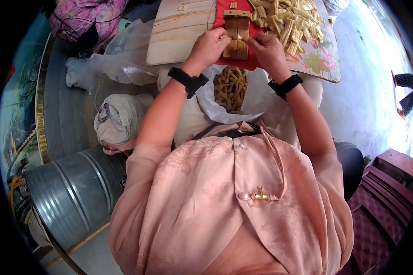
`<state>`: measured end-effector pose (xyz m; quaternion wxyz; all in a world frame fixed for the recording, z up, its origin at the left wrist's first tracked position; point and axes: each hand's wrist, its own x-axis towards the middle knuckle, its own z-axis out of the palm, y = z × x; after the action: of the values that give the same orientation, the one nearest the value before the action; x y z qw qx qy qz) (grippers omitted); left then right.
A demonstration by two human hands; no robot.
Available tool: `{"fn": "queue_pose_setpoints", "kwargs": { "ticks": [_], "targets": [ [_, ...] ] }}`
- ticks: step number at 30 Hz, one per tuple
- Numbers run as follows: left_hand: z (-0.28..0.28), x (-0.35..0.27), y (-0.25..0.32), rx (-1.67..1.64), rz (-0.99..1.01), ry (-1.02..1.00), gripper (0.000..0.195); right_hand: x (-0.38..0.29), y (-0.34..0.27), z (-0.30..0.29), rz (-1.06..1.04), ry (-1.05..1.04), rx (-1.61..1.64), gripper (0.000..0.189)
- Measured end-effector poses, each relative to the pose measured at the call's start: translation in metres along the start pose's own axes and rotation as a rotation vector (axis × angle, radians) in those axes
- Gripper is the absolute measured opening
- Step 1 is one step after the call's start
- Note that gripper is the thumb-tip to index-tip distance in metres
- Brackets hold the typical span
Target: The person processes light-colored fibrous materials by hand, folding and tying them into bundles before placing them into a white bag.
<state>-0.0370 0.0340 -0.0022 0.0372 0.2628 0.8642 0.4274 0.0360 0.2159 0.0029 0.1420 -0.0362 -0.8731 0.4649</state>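
A small wooden jig (236, 24) with an upright back and a flat base lies on a red cloth (221, 61) over the board's front edge. Across the jig runs a short pale yellow dried strip (238, 37). My left hand (210, 45) pinches its left end between thumb and fingers, and my right hand (265, 50) pinches the other end. Both wrists wear black straps. Right of the jig is a heap of flat, ridged dried yellow pieces (289, 20), of a material I cannot name. Below, a white plastic bag (256, 99) on my lap holds many brownish knotted pieces (230, 87).
The board (182, 37) has a floral print at its right. Clear plastic bags (127, 62) and a cloth-covered bundle (118, 118) are at the left, above a ribbed metal drum (75, 192). Dark red stacked items (382, 202) lie at lower right. A person's legs (410, 91) show at far right.
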Motion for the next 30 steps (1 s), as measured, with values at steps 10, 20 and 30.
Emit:
{"fn": "queue_pose_setpoints", "kwargs": {
  "ticks": [10, 20, 30],
  "targets": [
    [-0.003, -0.059, 0.039, 0.03, 0.144, 0.037, 0.023, -0.039, 0.001, -0.017, -0.347, 0.103, -0.034, 0.015],
    [0.02, -0.1, 0.036, -1.42, -0.67, -0.368, 0.028, -0.091, -0.052, 0.0, -0.341, -0.067, 0.276, 0.017],
    [0.024, -0.103, 0.005, -1.263, -0.373, -0.385, 0.02, -0.081, -0.072, 0.0, -0.379, -0.091, 0.195, 0.018]
  ]
}}
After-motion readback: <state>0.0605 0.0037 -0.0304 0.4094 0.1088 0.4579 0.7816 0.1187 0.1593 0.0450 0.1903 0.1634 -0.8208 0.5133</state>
